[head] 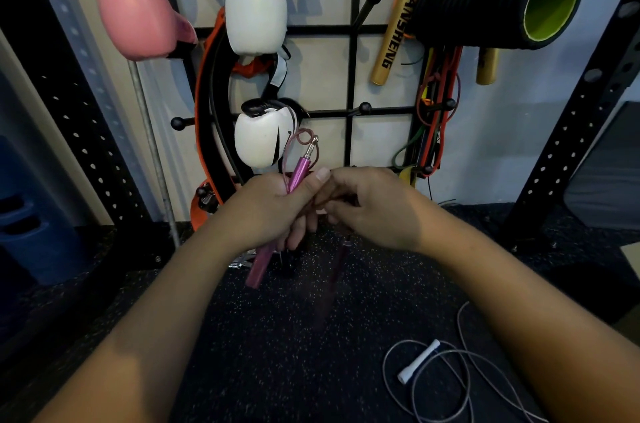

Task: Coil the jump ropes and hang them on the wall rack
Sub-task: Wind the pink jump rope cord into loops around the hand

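left hand (pixel 273 204) clamped round pink jump rope handle (pixel 298 170) at centre, right hand (pixel 370 206) curled at its 3 o'clock, perhaps pinching cord, white jump rope (pixel 419 361) loose on floor (pixel 284 353) at 5 o'clock, wall rack (pixel 351 76) at 12.

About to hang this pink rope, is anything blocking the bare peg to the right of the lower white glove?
Nothing visible blocks the black ball-tipped peg; the pink-handled jump rope is in the left hand.

Before the black wall rack (pixel 351 83), the left hand (pixel 273 206) grips a pink jump rope handle (pixel 297 175), and the right hand (pixel 370 204) pinches its cord close beside. A white jump rope (pixel 419 360) lies loose on the speckled floor (pixel 277 336).
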